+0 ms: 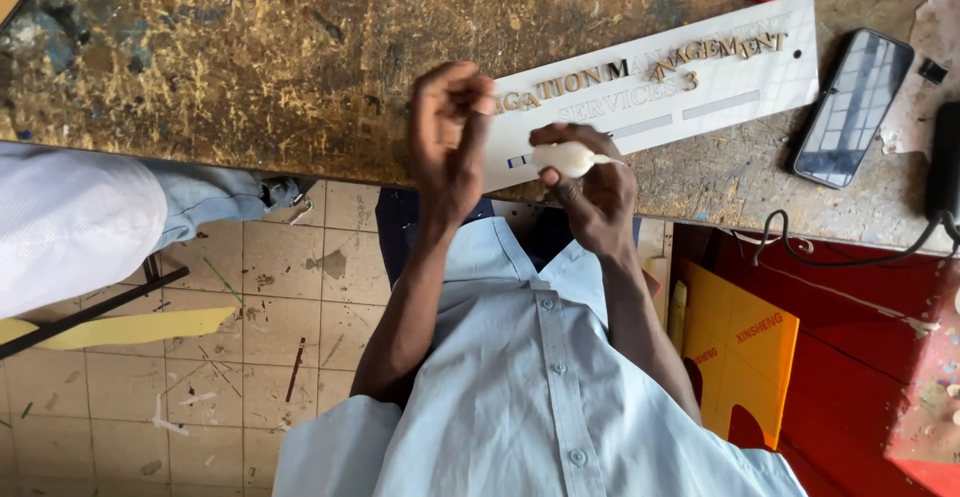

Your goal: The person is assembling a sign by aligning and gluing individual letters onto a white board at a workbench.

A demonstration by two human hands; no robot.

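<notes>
Hands working over a white sign plate at the bench edge.
The right hand [590, 192] has its fingers wrapped round a small whitish glue bottle [566, 158], nozzle pointing right, just above the long white sign plate [700, 82] with raised gold letters. The left hand [450, 142] has its fingertips pinched together; what they hold is too small to tell. A dark phone [852, 107] lies on the scarred bench [250, 57].

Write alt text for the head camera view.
A person's right hand holds a small white squeeze bottle beside the raised left hand, over a long white sign plate with gold letters on a worn wooden workbench.
</notes>
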